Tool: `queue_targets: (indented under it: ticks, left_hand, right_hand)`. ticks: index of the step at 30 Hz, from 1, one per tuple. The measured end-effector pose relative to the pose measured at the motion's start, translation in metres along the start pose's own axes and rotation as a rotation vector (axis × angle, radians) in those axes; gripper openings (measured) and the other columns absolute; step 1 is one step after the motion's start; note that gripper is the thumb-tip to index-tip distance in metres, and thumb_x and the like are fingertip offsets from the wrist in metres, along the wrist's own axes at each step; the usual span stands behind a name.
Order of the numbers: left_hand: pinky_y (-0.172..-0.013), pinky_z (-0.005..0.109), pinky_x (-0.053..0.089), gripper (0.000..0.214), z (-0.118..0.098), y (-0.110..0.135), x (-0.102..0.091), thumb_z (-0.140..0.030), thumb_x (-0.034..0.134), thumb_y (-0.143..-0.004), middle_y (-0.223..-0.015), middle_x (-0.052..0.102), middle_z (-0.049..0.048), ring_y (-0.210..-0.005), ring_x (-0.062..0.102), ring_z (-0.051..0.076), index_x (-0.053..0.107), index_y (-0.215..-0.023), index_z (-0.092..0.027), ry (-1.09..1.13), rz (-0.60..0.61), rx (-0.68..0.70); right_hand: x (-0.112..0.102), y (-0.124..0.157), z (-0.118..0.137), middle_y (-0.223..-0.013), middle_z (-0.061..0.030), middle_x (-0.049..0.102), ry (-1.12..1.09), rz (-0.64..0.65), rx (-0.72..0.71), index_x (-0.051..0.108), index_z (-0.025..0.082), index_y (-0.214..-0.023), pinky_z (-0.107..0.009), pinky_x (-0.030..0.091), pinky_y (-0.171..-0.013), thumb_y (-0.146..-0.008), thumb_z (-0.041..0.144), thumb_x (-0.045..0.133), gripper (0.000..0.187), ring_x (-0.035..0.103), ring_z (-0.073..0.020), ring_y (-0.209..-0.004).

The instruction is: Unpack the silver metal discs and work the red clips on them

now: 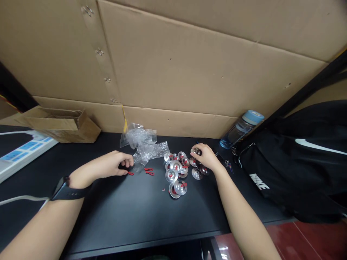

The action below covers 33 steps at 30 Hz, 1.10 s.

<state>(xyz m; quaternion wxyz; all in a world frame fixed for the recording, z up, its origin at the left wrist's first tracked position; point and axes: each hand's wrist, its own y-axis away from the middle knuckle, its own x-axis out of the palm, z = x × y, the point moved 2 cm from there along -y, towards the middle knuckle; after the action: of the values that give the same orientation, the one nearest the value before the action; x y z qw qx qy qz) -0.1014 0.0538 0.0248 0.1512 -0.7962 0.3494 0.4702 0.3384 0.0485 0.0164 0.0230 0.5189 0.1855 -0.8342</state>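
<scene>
My left hand (118,163) is closed at the left, its fingers curled and the thumb low. At its fingertips is a small red cord loop (130,173). Another red cord (149,172) lies on the black table just to the right. Several silvery finger cymbals (171,175) with red cords are heaped near the middle. My right hand (205,156) reaches over a darker group of cymbals (197,173) with bent fingers closed on one finger cymbal (195,151). The fingers partly cover that piece.
Crumpled clear plastic bags (146,144) lie behind the cords. An open cardboard box (65,124) and a white power strip (25,153) are at the left. A blue-capped bottle (240,129), small keys (229,166) and a black bag (295,159) occupy the right. Cardboard panels rise behind.
</scene>
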Motion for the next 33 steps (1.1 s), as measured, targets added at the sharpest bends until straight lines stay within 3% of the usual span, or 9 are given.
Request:
queue_targets:
  ticks: [5, 11, 13, 17, 24, 29, 33]
  left_hand:
    - [-0.092, 0.03, 0.052, 0.028, 0.002, -0.006, 0.005, -0.039, 0.066, -0.091, -0.115, 0.073, 0.0058, -0.102, 0.07, 0.022, 0.073, -0.115, -0.026, -0.082, -0.139, 0.059]
    - [-0.106, 0.04, 0.047, 0.035, 0.001, -0.015, 0.022, -0.038, 0.057, -0.098, -0.135, 0.067, 0.0093, -0.12, 0.064, 0.027, 0.071, -0.128, -0.028, -0.214, -0.233, 0.089]
    - [-0.107, 0.042, 0.046, 0.034, -0.001, -0.018, 0.026, -0.036, 0.055, -0.1, -0.137, 0.066, 0.0096, -0.122, 0.061, 0.028, 0.07, -0.129, -0.028, -0.232, -0.271, 0.091]
    - [-0.107, 0.042, 0.044, 0.031, -0.014, -0.022, 0.027, -0.033, 0.054, -0.101, -0.134, 0.065, 0.0095, -0.123, 0.059, 0.027, 0.07, -0.127, -0.027, -0.219, -0.321, 0.126]
    - [-0.099, 0.037, 0.043, 0.025, -0.039, -0.028, 0.037, -0.038, 0.069, -0.096, -0.118, 0.067, 0.0055, -0.11, 0.061, 0.024, 0.071, -0.118, -0.028, -0.166, -0.17, 0.235]
    - [-0.094, 0.034, 0.042, 0.014, -0.042, -0.032, 0.044, -0.031, 0.062, -0.1, -0.11, 0.068, 0.0043, -0.105, 0.061, 0.022, 0.074, -0.105, -0.027, -0.154, -0.172, 0.262]
    - [-0.093, 0.033, 0.042, 0.012, -0.032, -0.028, 0.034, -0.027, 0.065, -0.097, -0.107, 0.069, 0.0036, -0.102, 0.062, 0.021, 0.076, -0.095, -0.026, -0.204, -0.188, 0.214]
  right_hand:
    - [-0.003, 0.003, 0.041, -0.119, -0.01, 0.069, -0.071, -0.061, -0.146, 0.075, 0.022, -0.108, -0.046, 0.047, -0.101, -0.093, 0.027, 0.069, 0.016, 0.062, -0.0265, -0.111]
    - [0.003, 0.017, 0.096, -0.114, -0.0071, 0.068, -0.247, 0.346, -0.405, 0.076, 0.027, -0.119, -0.037, 0.049, -0.099, -0.09, 0.033, 0.079, 0.03, 0.062, -0.024, -0.11]
    - [0.008, 0.019, 0.1, -0.112, -0.0067, 0.068, -0.218, 0.402, -0.428, 0.077, 0.028, -0.118, -0.036, 0.049, -0.098, -0.091, 0.032, 0.079, 0.028, 0.062, -0.0238, -0.11]
    - [0.017, 0.019, 0.098, -0.105, -0.0066, 0.066, -0.169, 0.394, -0.423, 0.081, 0.027, -0.109, -0.034, 0.048, -0.091, -0.092, 0.031, 0.078, 0.018, 0.06, -0.0225, -0.103]
    - [0.023, 0.019, 0.102, -0.099, -0.0047, 0.058, -0.178, 0.367, -0.454, 0.082, 0.029, -0.108, -0.033, 0.047, -0.09, -0.092, 0.03, 0.078, 0.017, 0.057, -0.021, -0.099]
    - [0.026, 0.018, 0.104, -0.098, -0.0046, 0.057, -0.175, 0.391, -0.478, 0.083, 0.026, -0.098, -0.031, 0.046, -0.089, -0.093, 0.026, 0.076, 0.008, 0.056, -0.0202, -0.099]
    - [0.026, 0.018, 0.104, -0.104, -0.0065, 0.06, -0.182, 0.395, -0.462, 0.081, 0.024, -0.099, -0.032, 0.046, -0.093, -0.093, 0.025, 0.076, 0.008, 0.057, -0.0216, -0.105]
